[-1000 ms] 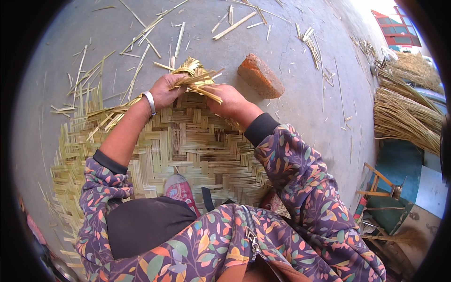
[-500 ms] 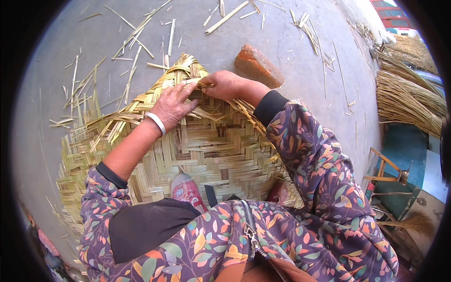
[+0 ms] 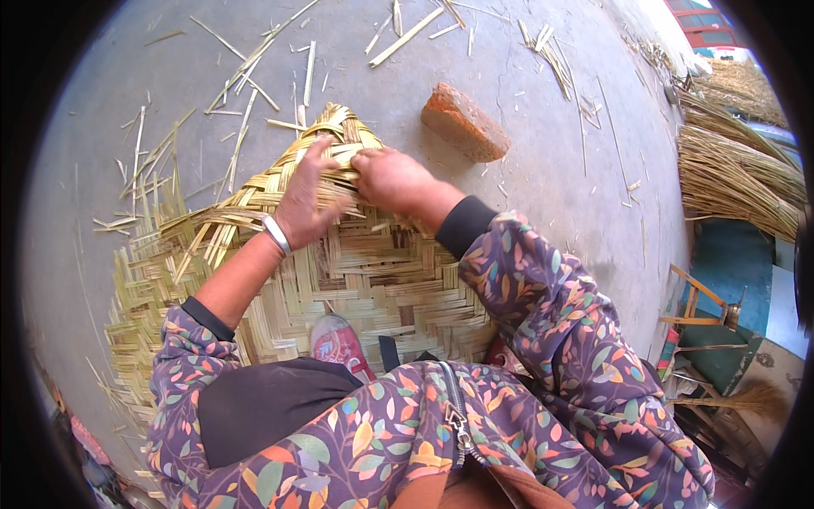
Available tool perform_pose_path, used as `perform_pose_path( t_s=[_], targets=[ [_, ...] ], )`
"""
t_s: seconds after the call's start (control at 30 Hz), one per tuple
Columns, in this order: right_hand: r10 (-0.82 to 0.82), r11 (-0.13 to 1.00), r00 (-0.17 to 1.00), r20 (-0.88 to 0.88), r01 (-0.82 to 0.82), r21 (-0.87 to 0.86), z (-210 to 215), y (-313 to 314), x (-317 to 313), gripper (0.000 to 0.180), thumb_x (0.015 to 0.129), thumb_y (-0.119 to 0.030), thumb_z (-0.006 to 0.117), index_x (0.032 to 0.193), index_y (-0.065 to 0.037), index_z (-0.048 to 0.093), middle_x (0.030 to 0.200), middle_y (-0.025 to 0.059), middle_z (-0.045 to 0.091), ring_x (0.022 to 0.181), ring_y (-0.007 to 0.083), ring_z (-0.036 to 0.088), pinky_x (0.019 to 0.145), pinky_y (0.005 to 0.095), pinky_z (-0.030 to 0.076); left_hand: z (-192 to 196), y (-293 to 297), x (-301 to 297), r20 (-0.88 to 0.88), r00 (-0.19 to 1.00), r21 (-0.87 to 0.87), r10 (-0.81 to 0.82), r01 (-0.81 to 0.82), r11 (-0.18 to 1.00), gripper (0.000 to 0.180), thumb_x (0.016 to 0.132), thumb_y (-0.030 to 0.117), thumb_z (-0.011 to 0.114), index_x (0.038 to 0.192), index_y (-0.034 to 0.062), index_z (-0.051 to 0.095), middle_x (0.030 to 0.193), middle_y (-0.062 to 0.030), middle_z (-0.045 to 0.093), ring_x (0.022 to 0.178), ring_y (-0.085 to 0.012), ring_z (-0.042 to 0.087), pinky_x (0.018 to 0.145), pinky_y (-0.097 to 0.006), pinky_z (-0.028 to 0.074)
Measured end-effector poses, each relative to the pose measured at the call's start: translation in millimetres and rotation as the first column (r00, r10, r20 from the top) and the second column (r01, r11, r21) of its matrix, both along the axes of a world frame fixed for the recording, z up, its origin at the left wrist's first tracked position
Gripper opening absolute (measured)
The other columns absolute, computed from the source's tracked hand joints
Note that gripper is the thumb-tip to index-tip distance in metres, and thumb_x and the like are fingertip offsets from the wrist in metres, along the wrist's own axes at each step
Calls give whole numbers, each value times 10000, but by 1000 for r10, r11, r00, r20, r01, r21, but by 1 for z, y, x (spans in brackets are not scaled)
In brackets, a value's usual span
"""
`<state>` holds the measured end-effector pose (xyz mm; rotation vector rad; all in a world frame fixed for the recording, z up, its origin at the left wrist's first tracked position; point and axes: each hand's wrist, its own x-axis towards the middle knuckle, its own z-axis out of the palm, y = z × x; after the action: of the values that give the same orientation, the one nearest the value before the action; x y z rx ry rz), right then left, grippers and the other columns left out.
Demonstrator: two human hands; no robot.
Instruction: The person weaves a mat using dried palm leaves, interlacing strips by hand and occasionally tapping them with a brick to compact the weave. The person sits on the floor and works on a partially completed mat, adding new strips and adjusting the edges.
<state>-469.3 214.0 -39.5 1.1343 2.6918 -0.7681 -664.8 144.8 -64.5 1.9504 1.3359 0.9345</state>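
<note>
At the woven mat (image 3: 381,276) | left hand (image 3: 305,199): grip spread | right hand (image 3: 394,180): grip pinching strips (image 3: 342,154)

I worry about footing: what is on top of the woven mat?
Two red shoes, one mostly hidden, stand on the woven mat; the left hand and right hand are at its pointed corner. Parts behind the floral jacket cannot be seen.

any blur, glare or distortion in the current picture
Head view: motion blur smears the left hand's fingers, while the brick looks fairly sharp; same head view: bright light washes out a patch at upper right, and black fisheye vignetting fills the corners.
</note>
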Motion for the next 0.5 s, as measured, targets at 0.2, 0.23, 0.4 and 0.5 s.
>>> perform_pose_path(
  t_s=[0.2, 0.23, 0.4, 0.5],
  targets=[
    [-86, 893, 984, 154, 8, 450, -31, -51, -30, 481, 916, -165, 500, 1323, 91, 532, 1373, 244, 553, 1232, 336, 560, 996, 412, 476, -26, 37, -11, -102, 951, -88, 292, -301, 950, 363, 983, 134, 514, 1319, -5, 515, 1458, -206, 471, 1358, -329, 466, 1135, -417, 356],
    [-98, 884, 978, 182, 2, 467, -34, -53, -31, 483, 916, -165, 500, 1326, 89, 532, 1371, 245, 554, 1231, 337, 561, 995, 412, 474, -30, 43, -11, -240, 943, -54, 232, -252, 966, 388, 975, 130, 522, 1342, 3, 514, 1455, -199, 478, 1357, -332, 466, 1130, -424, 366],
    [-79, 895, 993, 90, 31, 444, -38, -49, -23, 488, 915, -160, 499, 1335, 86, 525, 1383, 243, 545, 1242, 340, 551, 1013, 419, 462, -34, 67, -10, -467, 872, -75, 149, -207, 975, 446, 938, 122, 603, 1370, 32, 540, 1387, -175, 547, 1281, -360, 515, 1092, -412, 417],
    [-77, 920, 992, 98, 33, 391, -33, -46, -21, 493, 913, -159, 501, 1343, 81, 521, 1388, 245, 540, 1244, 339, 548, 1016, 413, 462, -25, 78, -10, -466, 880, -107, 95, -163, 981, 385, 918, 170, 655, 1276, 36, 619, 1284, -156, 610, 1204, -345, 559, 1039, -406, 453]
  ],
)
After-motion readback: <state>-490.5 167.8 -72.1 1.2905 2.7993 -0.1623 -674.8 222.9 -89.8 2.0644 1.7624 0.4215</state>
